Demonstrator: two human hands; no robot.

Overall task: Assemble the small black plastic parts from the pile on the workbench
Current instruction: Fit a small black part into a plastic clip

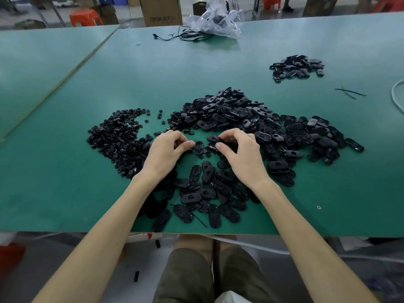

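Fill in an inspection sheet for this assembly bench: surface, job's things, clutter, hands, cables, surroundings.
Surface: green workbench, with a seam running along its left side.
Job's things: large pile of oval shells at centre; small round parts heaped to its left; small heap apart at far right; more ovals by the front edge.
Clutter: crumpled clear plastic bag at the back; black strips on the right.
Hands: left hand has curled fingers, contents unclear; right hand pinches an oval shell.
Cables: thin black cable beside the bag; pale cable at the right edge.
Surroundings: cardboard box and orange stool behind the bench.
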